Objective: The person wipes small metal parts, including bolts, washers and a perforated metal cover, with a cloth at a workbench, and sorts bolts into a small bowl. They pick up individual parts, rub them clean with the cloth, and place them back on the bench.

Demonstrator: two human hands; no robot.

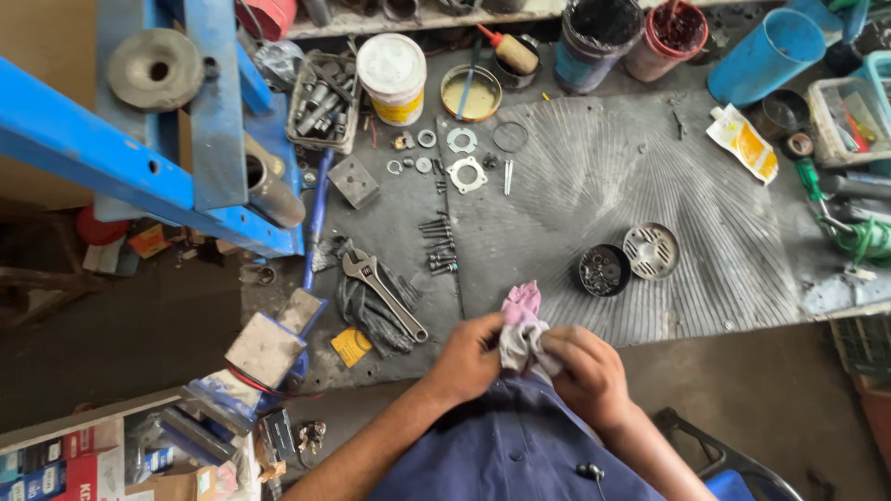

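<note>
At the near edge of the workbench [650,167], a pink-grey rag [521,327] is held bunched, its long axis running away from the body, pink end pointing toward the bench. It is pinched between the left hand [469,357] and right hand [585,371], both curled closed with wrists angled inward.

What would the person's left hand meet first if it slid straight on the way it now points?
The left hand points right, into the pink-grey cloth it already grips; just past that is the right hand. Depth looks level, though one view can't confirm it.
</note>
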